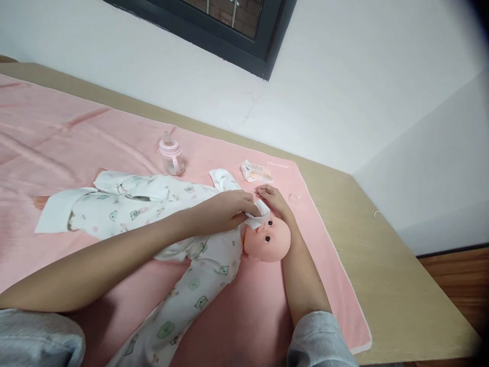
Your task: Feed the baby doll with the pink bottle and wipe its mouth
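Note:
A baby doll [273, 247] in white pyjamas with green animal prints lies on its back, its bald head toward the right. Between the fingers of my left hand [225, 210] is a white tissue [260, 213], pressed against the doll's mouth and cheek. My right forearm passes close along the top of the head. Just beyond the face, my right hand [274, 199] rests with its fingers loosely bent and apart, near the tissue; I see nothing held in it. One pyjama sleeve stretches toward me, the other points away.
A pink blanket [252, 316] covers much of the wooden table [367, 265]. Behind the doll stand a pink-topped baby bottle [172, 159] and a small clear plastic packet [256, 172]. A small transparent piece [294, 197] lies right of my right hand. A white wall and dark-framed window [229, 35] rise behind.

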Demonstrator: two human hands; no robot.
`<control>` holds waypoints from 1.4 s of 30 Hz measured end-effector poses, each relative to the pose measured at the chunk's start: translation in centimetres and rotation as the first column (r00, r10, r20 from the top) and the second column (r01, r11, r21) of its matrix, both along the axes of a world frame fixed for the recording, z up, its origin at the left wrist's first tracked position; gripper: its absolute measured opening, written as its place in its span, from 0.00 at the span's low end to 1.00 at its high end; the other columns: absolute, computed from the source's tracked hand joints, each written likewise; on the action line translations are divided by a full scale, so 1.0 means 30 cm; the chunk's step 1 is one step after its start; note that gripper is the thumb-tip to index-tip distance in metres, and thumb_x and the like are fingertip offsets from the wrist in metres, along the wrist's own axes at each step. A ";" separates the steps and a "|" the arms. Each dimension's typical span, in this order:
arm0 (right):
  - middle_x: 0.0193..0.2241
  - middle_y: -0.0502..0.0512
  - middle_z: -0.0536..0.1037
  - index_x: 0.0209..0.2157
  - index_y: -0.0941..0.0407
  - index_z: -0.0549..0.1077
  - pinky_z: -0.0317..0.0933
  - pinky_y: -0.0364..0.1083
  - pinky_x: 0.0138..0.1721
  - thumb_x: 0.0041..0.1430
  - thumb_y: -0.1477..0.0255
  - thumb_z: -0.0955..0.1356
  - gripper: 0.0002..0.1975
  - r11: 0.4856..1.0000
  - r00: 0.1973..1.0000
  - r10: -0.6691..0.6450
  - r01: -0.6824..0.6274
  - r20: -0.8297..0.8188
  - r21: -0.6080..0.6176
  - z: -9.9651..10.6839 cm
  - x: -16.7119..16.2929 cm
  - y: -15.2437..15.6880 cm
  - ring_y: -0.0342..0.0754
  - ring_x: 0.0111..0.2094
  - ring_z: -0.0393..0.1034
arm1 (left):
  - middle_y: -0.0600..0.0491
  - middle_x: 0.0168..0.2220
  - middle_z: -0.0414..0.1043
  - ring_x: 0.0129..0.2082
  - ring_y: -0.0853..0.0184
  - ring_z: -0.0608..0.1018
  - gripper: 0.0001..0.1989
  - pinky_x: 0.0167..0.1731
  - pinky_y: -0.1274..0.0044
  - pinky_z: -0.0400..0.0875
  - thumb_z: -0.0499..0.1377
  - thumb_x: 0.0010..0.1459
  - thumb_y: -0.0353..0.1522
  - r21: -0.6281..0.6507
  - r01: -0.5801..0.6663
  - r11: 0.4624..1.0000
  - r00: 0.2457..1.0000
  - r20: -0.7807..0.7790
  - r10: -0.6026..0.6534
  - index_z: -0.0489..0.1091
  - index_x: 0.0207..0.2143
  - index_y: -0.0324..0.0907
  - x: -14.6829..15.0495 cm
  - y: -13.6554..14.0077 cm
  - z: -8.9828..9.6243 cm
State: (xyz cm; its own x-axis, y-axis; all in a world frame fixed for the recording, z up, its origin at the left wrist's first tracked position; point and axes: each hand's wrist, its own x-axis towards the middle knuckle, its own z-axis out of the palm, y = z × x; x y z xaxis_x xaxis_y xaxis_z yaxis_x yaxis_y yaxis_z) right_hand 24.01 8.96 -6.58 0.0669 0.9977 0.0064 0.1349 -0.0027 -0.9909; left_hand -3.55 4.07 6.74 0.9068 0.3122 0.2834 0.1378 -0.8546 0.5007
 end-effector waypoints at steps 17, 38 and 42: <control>0.40 0.55 0.79 0.38 0.55 0.76 0.65 0.50 0.52 0.52 0.61 0.71 0.14 1.000 0.999 -0.014 0.014 0.051 -0.002 0.022 -0.007 -0.012 0.47 0.41 0.73 | 0.55 0.33 0.73 0.32 0.69 0.74 0.18 0.31 0.80 0.62 0.49 0.56 0.19 -0.122 0.090 0.988 0.996 0.006 -0.090 0.76 0.37 0.41 -0.040 0.029 0.039; 0.39 0.56 0.79 0.37 0.55 0.76 0.65 0.52 0.54 0.52 0.61 0.72 0.14 1.000 0.999 -0.014 0.014 0.048 -0.001 0.032 -0.010 -0.017 0.47 0.42 0.73 | 0.57 0.26 0.65 0.26 0.72 0.69 0.09 0.27 0.79 0.57 0.60 0.55 0.20 0.023 0.105 0.994 0.994 0.015 -0.106 0.77 0.28 0.41 -0.002 0.020 -0.017; 0.39 0.56 0.79 0.37 0.55 0.76 0.65 0.52 0.54 0.51 0.62 0.72 0.13 1.000 0.999 -0.012 0.012 0.041 0.003 0.033 -0.009 -0.015 0.48 0.43 0.73 | 0.57 0.25 0.64 0.26 0.72 0.68 0.08 0.28 0.79 0.57 0.61 0.54 0.21 0.047 0.084 0.995 0.995 0.042 -0.086 0.76 0.27 0.41 -0.001 0.016 -0.021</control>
State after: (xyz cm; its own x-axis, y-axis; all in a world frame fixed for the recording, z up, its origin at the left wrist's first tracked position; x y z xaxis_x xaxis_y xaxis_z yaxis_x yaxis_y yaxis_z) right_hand 23.73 8.52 -5.60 0.0789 0.9968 0.0121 0.1756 -0.0020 -0.9845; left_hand -3.58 4.56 6.10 0.9160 0.2203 0.3352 0.0423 -0.8841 0.4654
